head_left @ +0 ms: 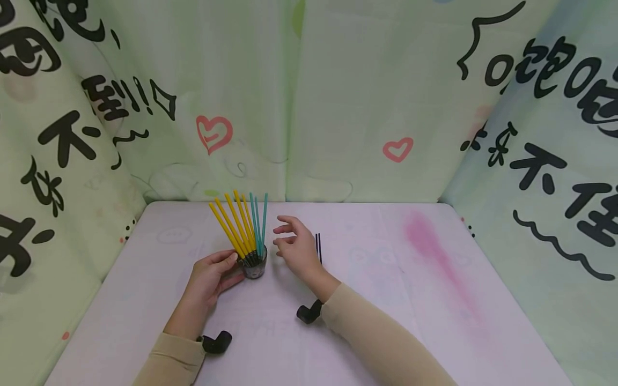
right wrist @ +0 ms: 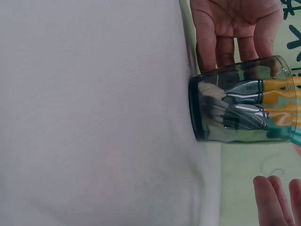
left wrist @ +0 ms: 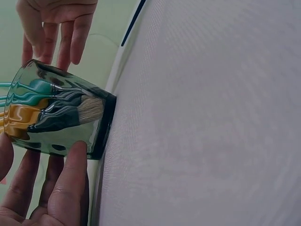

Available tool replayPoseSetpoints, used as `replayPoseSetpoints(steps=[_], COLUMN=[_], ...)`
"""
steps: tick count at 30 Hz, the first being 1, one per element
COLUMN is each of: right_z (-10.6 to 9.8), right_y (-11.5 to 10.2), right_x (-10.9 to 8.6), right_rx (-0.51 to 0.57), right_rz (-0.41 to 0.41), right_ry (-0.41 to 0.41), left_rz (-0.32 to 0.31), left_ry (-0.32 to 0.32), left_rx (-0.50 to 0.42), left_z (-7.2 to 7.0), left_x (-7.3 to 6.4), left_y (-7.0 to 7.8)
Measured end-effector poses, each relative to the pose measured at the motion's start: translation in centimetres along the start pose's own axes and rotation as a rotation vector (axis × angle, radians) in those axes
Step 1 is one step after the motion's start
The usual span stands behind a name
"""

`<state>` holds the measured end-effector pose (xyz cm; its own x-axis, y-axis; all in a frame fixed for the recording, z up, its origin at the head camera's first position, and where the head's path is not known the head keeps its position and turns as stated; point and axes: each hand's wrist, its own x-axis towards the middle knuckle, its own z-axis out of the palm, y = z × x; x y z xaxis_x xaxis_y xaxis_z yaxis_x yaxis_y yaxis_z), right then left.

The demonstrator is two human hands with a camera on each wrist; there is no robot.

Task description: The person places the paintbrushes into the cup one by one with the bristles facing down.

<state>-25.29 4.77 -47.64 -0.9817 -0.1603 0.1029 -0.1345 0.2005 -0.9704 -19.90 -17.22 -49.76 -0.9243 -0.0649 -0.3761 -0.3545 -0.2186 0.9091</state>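
Note:
My left hand (head_left: 208, 280) holds a clear, dark-tinted glass cup (head_left: 254, 271) by its side, thumb and fingers around the wall. Inside stand several paintbrushes, bristles down, some with yellow handles (head_left: 232, 228) and some with teal handles (head_left: 264, 220) leaning up past the rim. Through the glass, the left wrist view shows pale bristles (left wrist: 91, 109) near the base. To the right of the cup, my right hand (head_left: 300, 252) hovers with loosely bent fingers, apart from the glass and holding nothing. Two thin dark sticks (head_left: 318, 244) show behind it, their lower parts hidden.
A pale cloth-covered table (head_left: 376, 311) lies beneath, with a pink stain (head_left: 434, 252) on its right. Printed curtains (head_left: 338, 107) with black lettering and hearts hang at the back and both sides. Each wrist carries a black camera mount (head_left: 217, 342).

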Motion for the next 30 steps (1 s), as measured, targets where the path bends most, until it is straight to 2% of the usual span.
replayPoseSetpoints(steps=[16,30], right_z=[-2.5,-4.7], right_y=[1.2,1.4], right_x=[-0.8,-1.5], right_rx=[0.005,-0.004], right_rz=[0.066,0.114], right_ry=[0.027,0.044], left_rz=[0.001,0.0], left_ry=[0.007,0.007], left_rx=[0.004,0.004], left_z=[0.0,0.0], left_x=[0.0,0.1], left_y=[0.0,0.0])
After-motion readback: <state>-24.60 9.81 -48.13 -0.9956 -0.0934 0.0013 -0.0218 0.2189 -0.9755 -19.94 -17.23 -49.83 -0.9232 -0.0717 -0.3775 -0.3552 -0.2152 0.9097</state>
